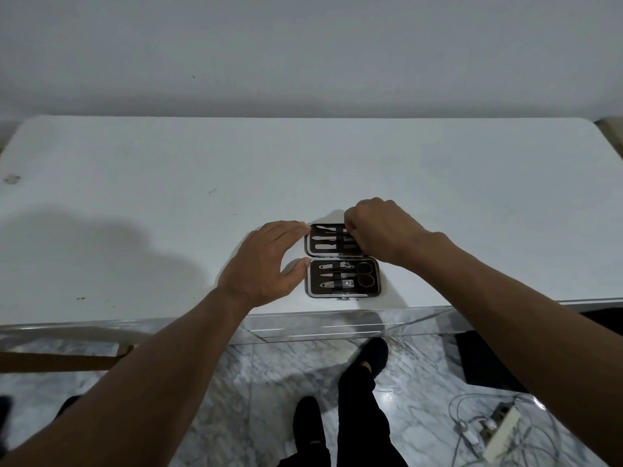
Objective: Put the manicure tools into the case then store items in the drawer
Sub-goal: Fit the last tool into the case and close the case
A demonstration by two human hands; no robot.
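An open black manicure case (378, 277) lies flat near the front edge of the white table (168, 197). Its near half holds clippers, scissors and pointed metal tools (340, 275) under a strap. The far half holds several slim tools. My left hand (266, 264) rests on the table against the case's left side, fingers spread, thumb touching the near half's corner. My right hand (381, 227) hovers over the far half's right end, fingers curled down onto the tools there; what the fingertips pinch is hidden.
A clear acrylic drawer (337, 326) hangs under the table's front edge, below the case. Marble floor lies beneath, with my feet in black shoes (371, 355). A power strip with white cables (499, 433) sits at the lower right. A dark mat (485, 362) lies to the right.
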